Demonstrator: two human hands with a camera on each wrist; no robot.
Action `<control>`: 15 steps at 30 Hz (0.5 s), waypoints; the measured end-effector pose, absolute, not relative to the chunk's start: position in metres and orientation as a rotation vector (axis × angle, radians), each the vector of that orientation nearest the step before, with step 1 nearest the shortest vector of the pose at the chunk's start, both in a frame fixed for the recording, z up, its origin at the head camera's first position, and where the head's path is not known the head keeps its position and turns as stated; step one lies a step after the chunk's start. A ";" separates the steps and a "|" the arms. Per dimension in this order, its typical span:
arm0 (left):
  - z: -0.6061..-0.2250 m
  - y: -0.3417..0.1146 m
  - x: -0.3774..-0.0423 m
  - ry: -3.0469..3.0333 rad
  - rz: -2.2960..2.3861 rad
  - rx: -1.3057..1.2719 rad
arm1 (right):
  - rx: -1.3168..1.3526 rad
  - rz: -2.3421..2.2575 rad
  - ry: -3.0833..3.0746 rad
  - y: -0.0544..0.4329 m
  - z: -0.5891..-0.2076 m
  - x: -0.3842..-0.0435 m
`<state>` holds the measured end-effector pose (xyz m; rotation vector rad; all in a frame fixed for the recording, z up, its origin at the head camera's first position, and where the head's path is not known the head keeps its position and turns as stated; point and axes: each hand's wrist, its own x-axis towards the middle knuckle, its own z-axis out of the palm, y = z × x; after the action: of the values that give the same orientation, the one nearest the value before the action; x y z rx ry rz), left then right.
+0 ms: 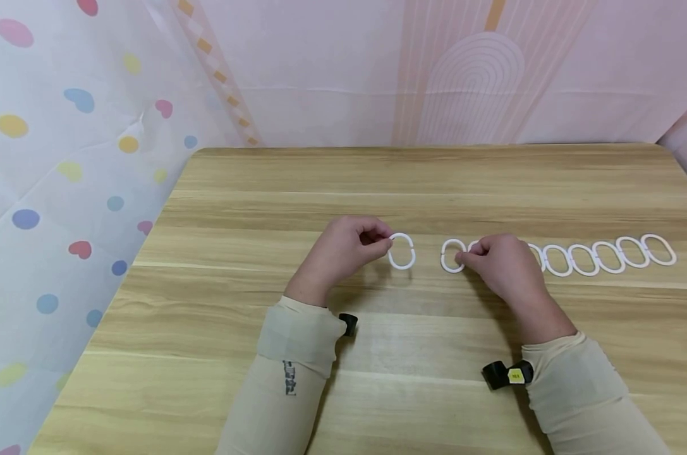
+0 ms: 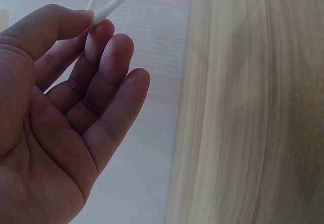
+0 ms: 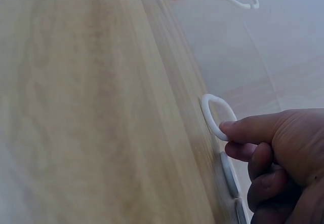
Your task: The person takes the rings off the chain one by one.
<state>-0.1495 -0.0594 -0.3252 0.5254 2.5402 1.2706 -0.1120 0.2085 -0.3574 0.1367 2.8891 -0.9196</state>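
Note:
My left hand [image 1: 349, 246] pinches a loose white oval ring [image 1: 414, 259] between thumb and fingertips, holding it upright just over the table. In the left wrist view, part of this link [image 2: 117, 2] rises from the fingertips at the top. A short way to the right, my right hand [image 1: 505, 265] pinches the end link [image 1: 443, 258] of a row of similar white links [image 1: 607, 272]. That end link [image 3: 206, 111] is tilted up from the wood in the right wrist view. The hand covers some of the links behind it.
The row of several links runs right along the wooden table [image 1: 297, 177]. A pale patterned cloth [image 1: 332, 76] hangs behind the table's back edge, and a dotted cloth [image 1: 93, 177] hangs at the left. Each sleeved wrist carries a small black camera [image 1: 495, 375].

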 end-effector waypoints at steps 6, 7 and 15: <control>-0.325 -0.059 -0.150 2.540 1.268 0.535 | 0.161 -0.938 2.884 0.209 -0.359 -0.113; -0.326 -0.059 -0.150 2.539 1.269 0.535 | 0.161 -0.941 2.884 0.209 -0.359 -0.113; -0.327 -0.058 -0.151 2.536 1.270 0.526 | 0.177 -0.975 2.892 0.207 -0.358 -0.113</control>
<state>-0.1505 -0.0584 -0.3265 0.5258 2.5357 1.2700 -0.1126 0.2069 -0.3582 0.1767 2.8918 -0.9747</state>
